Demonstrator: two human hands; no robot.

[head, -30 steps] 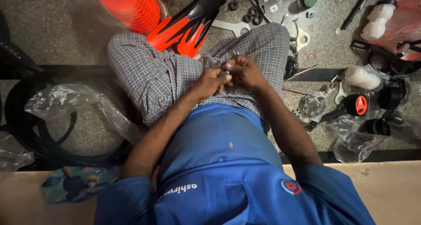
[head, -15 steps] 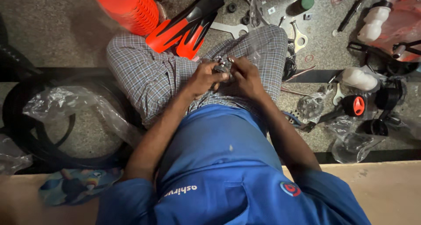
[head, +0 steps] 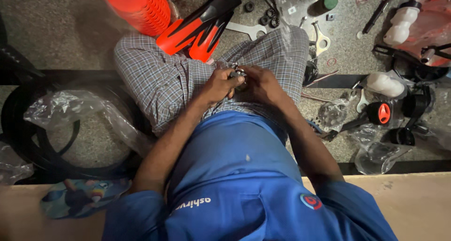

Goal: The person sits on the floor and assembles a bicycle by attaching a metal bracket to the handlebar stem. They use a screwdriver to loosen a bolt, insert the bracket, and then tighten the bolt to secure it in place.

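Seen from the head camera, both hands meet over the lap of a person sitting cross-legged in checked trousers (head: 164, 81) and a blue shirt (head: 235, 184). The left hand (head: 217, 85) is curled, its fingers closed around a small metal part (head: 238, 74); the right hand (head: 263, 83) is also curled and pinches the same part from the other side, so the part sits between the two, just above the knees. What kind of part it is cannot be made out.

Just beyond the left hand lies an orange and black plastic piece (head: 199, 27), and farther out on that side an orange ribbed cylinder (head: 136, 3). Beyond the right hand, flat metal wrenches (head: 319, 39) lie on the speckled floor, with a dark green-capped bottle (head: 326, 2) farther off.

Well to the right of the right hand are clear crumpled plastic bags (head: 376, 156), a white plastic bottle (head: 401, 22) resting against a pinkish-red bag (head: 434, 27), a white rounded piece (head: 385, 83), and a black part with an orange cap (head: 379, 113).

Well to the left of the left hand, a crumpled clear plastic sheet (head: 70, 109) lies over black rubber hoops (head: 28, 142). Nearer the body on that side lies a colourful patterned packet (head: 77, 196). The shirt bears a small round red and blue badge (head: 311, 201).
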